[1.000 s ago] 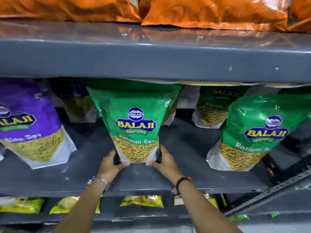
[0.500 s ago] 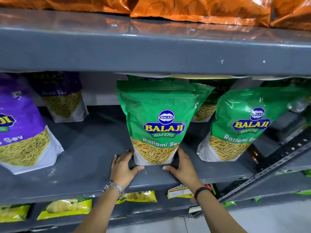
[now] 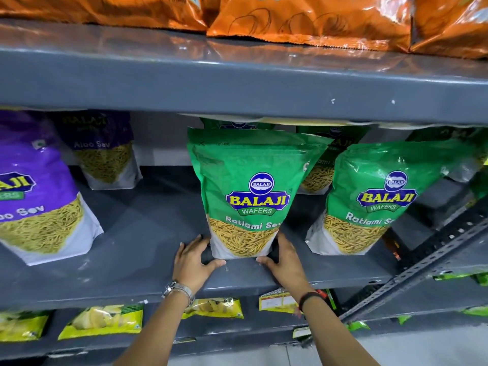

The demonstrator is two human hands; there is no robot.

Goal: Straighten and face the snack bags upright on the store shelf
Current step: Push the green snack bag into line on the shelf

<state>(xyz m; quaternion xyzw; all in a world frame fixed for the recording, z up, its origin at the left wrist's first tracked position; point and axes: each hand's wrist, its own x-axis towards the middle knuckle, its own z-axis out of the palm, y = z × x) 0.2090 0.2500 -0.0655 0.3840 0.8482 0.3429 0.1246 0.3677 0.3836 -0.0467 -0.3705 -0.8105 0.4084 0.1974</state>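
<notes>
Bag (image 3: 253, 191) slides right, nearer neighbour (image 3: 375, 202); left hand (image 3: 194, 262) and right hand (image 3: 284, 262) grip its base. Upright, label out.

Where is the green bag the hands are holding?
In the head view, the green bag stands mid-frame on the grey shelf, between the left hand and right hand, with a second green bag right of it and a purple bag farther left.
</notes>
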